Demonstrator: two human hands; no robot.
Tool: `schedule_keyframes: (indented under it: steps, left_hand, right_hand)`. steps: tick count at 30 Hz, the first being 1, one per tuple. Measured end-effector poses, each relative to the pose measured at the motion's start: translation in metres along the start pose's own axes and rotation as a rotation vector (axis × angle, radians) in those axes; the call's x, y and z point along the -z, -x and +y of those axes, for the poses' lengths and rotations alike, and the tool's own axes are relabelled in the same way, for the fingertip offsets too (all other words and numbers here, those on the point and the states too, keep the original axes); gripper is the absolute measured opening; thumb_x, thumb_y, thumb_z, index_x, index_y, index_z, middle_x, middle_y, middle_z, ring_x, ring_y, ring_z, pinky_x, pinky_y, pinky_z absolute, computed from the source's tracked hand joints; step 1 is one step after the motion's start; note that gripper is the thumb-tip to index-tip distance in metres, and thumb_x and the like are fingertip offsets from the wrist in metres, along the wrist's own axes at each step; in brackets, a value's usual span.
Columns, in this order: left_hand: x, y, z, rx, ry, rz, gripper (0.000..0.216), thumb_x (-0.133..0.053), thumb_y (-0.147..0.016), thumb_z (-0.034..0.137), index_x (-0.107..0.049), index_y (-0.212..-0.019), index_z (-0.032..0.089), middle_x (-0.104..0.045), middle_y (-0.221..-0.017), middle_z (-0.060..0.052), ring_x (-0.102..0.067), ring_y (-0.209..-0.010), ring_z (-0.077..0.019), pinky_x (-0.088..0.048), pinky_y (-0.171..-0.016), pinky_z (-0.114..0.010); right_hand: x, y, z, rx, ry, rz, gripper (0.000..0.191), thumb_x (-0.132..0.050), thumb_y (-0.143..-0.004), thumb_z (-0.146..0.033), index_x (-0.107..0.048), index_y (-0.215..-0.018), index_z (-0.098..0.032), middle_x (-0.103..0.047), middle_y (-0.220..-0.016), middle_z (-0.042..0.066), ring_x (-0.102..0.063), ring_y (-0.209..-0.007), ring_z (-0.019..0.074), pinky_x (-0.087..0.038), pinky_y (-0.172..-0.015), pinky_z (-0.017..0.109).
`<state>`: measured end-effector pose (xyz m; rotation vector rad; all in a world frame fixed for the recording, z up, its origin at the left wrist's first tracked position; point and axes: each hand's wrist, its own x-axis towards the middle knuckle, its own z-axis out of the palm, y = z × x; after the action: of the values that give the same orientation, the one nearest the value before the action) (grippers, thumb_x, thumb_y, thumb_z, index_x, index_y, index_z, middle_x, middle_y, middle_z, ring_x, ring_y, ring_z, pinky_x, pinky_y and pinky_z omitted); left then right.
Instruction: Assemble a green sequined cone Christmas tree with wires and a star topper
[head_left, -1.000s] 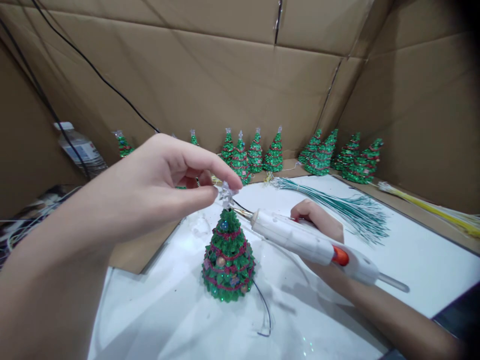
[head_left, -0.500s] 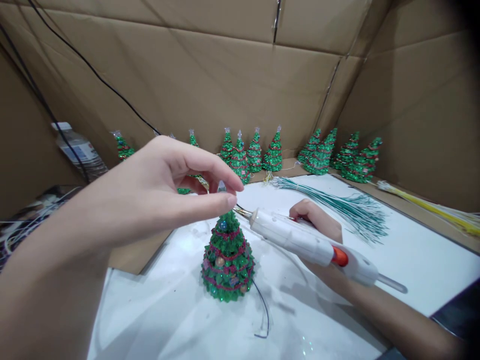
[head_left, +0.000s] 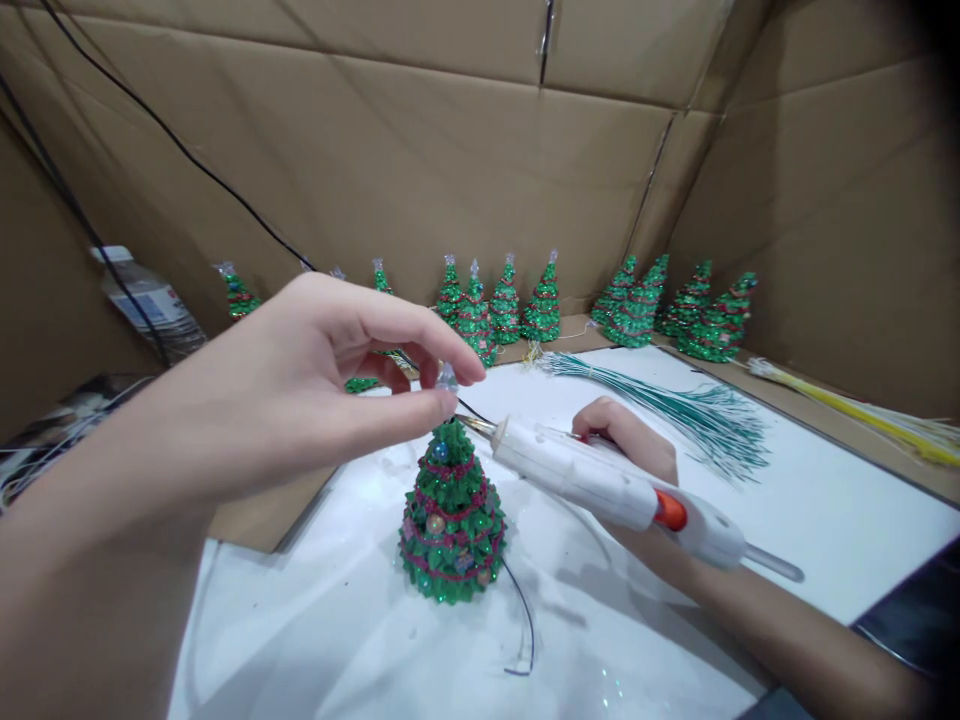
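Observation:
A small green glitter Christmas tree (head_left: 451, 520) with red garlands and beads stands on the white table (head_left: 750, 500). My left hand (head_left: 330, 375) hovers just above its tip, thumb and forefinger pinched on a tiny clear star topper (head_left: 447, 378). My right hand (head_left: 637, 455) grips a white hot glue gun (head_left: 615, 488) with an orange trigger; its nozzle points at the treetop from the right. A thin black wire (head_left: 525, 620) trails from the tree's base.
Rows of finished small trees (head_left: 510, 305) line the back against the cardboard walls, more at the right (head_left: 682, 310). A bundle of green wires (head_left: 675, 410) and yellow ones (head_left: 862, 420) lie at the right. A plastic bottle (head_left: 146, 300) lies at the left.
My left hand has turned the star topper between its fingers, so less of it shows, and lowered it slightly toward the treetop. The glue gun has barely moved.

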<state>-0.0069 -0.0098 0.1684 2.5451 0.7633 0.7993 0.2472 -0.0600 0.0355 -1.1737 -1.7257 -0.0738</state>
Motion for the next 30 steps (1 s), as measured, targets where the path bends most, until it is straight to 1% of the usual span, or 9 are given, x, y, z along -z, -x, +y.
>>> schedule_keyframes:
  steps: [8,13,18,23,30]
  left_hand:
    - [0.0005,-0.0010,-0.0019,-0.032,-0.021,-0.002,0.015,-0.063,-0.082,0.027,-0.069,-0.093,0.034,-0.071,-0.087,0.007,-0.068,-0.075,-0.0116,-0.053,-0.057,-0.016]
    - [0.0002,-0.0011,-0.0014,-0.048,-0.028,-0.009,0.016,-0.061,-0.082,0.026,-0.069,-0.093,0.033,-0.070,-0.088,0.006,-0.068,-0.076,-0.0114,-0.052,-0.056,-0.016]
    - [0.0022,-0.0017,-0.0006,-0.080,-0.041,-0.001,0.016,-0.062,-0.081,0.025,-0.069,-0.093,0.033,-0.070,-0.093,0.006,-0.067,-0.082,-0.0125,-0.053,-0.059,-0.016]
    - [0.0023,-0.0017,-0.0011,-0.110,-0.037,-0.007,0.017,-0.061,-0.081,0.022,-0.069,-0.092,0.033,-0.069,-0.096,0.006,-0.066,-0.089,-0.0129,-0.053,-0.063,-0.016]
    - [0.0027,-0.0018,-0.0032,-0.095,-0.054,-0.009,0.016,-0.061,-0.081,0.025,-0.069,-0.092,0.034,-0.070,-0.095,0.007,-0.067,-0.086,-0.0125,-0.053,-0.063,-0.016]
  right_hand:
    - [0.0022,-0.0005,0.0010,0.021,0.011,-0.023,0.008,-0.054,-0.076,-0.018,-0.048,-0.079,-0.022,-0.049,-0.070,-0.003,-0.042,-0.058,0.0128,-0.032,-0.053,0.025]
    - [0.0006,0.0009,0.0033,-0.008,0.018,0.010,0.006,-0.054,-0.077,-0.020,-0.048,-0.078,-0.022,-0.049,-0.069,-0.003,-0.042,-0.058,0.0128,-0.034,-0.054,0.025]
    - [0.0011,0.0002,0.0023,-0.009,0.015,0.007,0.006,-0.054,-0.077,-0.021,-0.049,-0.079,-0.023,-0.050,-0.070,-0.002,-0.044,-0.059,0.0134,-0.035,-0.054,0.025]
    - [0.0039,-0.0015,-0.0027,0.004,0.024,-0.009,0.009,-0.054,-0.075,-0.017,-0.047,-0.078,-0.022,-0.049,-0.068,-0.004,-0.043,-0.057,0.0120,-0.034,-0.052,0.024]
    - [0.0040,-0.0026,-0.0037,0.003,0.022,-0.019,0.006,-0.053,-0.076,-0.020,-0.048,-0.078,-0.021,-0.049,-0.067,-0.004,-0.043,-0.055,0.0120,-0.032,-0.051,0.024]
